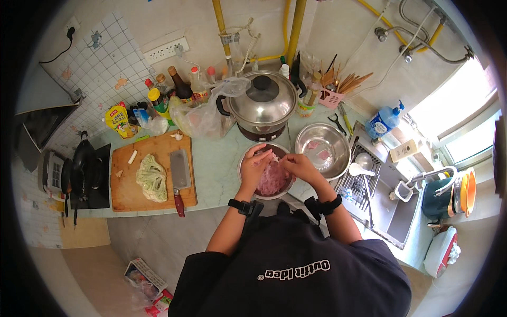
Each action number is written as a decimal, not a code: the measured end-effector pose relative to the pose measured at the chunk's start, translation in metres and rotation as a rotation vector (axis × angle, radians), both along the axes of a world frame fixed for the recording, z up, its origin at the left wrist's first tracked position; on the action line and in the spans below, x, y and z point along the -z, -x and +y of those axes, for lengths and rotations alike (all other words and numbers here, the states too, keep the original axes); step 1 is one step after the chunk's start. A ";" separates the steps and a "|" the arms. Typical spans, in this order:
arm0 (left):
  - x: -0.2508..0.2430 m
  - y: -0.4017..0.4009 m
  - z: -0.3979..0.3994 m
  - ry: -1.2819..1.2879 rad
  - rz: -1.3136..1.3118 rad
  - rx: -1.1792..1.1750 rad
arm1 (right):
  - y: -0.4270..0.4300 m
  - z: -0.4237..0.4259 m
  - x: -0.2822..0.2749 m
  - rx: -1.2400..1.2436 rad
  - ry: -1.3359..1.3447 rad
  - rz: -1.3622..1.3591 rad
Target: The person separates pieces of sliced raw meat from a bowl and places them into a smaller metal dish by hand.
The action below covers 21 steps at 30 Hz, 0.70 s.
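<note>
Raw pink meat (271,183) fills much of a steel bowl (240,174) at the counter's front edge. Above it, my left hand (253,165) and my right hand (300,166) pinch a small pale piece of meat (274,157) between them. My fingers partly cover that piece and the bowl's rim. To the right stands a second steel bowl (337,144), with a few pink meat slices (324,154) on its bottom.
A lidded steel pot (273,97) stands behind the bowls. On the left, a wooden cutting board (122,186) carries a cleaver (180,168) and a cut cauliflower (152,178). Sauce bottles (180,85) line the wall. At right is a sink (400,222) with a drain rack and white ladle (360,169).
</note>
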<state>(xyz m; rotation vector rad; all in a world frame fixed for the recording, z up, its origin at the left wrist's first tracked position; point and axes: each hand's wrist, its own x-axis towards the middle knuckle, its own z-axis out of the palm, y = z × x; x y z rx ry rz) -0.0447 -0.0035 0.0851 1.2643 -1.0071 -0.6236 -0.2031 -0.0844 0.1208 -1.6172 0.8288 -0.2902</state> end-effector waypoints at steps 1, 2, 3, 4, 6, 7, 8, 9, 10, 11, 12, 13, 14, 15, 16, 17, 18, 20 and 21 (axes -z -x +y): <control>-0.001 0.001 0.001 0.053 0.002 -0.004 | 0.000 0.001 -0.003 -0.002 0.025 -0.016; -0.001 0.000 0.004 0.043 -0.001 0.002 | 0.000 0.002 -0.003 0.004 0.015 -0.020; -0.006 0.000 0.005 -0.099 0.195 0.058 | 0.000 0.001 -0.004 0.018 0.014 -0.031; -0.008 0.000 0.006 -0.243 0.391 0.110 | 0.000 0.000 -0.006 0.032 0.012 -0.040; -0.008 -0.002 0.003 -0.218 0.472 0.173 | -0.001 -0.004 -0.014 0.033 -0.025 -0.044; -0.007 -0.003 0.001 -0.178 0.553 0.228 | -0.001 -0.006 -0.018 0.023 -0.051 -0.048; -0.004 -0.006 0.001 -0.195 0.539 0.237 | -0.002 -0.007 -0.020 0.010 -0.072 -0.046; -0.006 -0.007 0.000 -0.204 0.544 0.237 | -0.002 -0.008 -0.021 0.013 -0.081 -0.042; -0.010 -0.008 0.001 -0.219 0.645 0.285 | -0.003 -0.008 -0.024 0.014 -0.074 -0.048; -0.011 -0.008 0.001 -0.233 0.746 0.332 | -0.003 -0.008 -0.025 0.015 -0.065 -0.053; -0.014 -0.007 0.000 -0.198 0.858 0.380 | -0.003 -0.009 -0.026 0.007 -0.075 -0.049; -0.018 -0.007 0.000 -0.201 0.861 0.379 | -0.002 -0.008 -0.026 0.008 -0.078 -0.046; -0.022 -0.007 0.001 -0.258 0.878 0.422 | -0.002 -0.008 -0.026 0.005 -0.065 -0.049; -0.027 -0.007 0.004 -0.312 0.893 0.462 | -0.002 -0.007 -0.026 -0.002 -0.050 -0.054; -0.022 -0.009 0.005 -0.312 0.894 0.458 | -0.003 -0.007 -0.024 -0.005 -0.052 -0.053; -0.013 -0.012 0.006 -0.370 0.836 0.506 | -0.003 -0.008 -0.022 -0.007 -0.004 -0.054; -0.008 -0.012 0.007 -0.427 0.777 0.553 | -0.004 -0.008 -0.021 -0.007 0.043 -0.055; 0.000 -0.012 0.007 -0.408 0.782 0.549 | -0.003 -0.007 -0.022 0.001 0.053 -0.062; -0.001 -0.012 0.006 -0.389 0.786 0.547 | -0.003 -0.007 -0.023 0.012 0.063 -0.071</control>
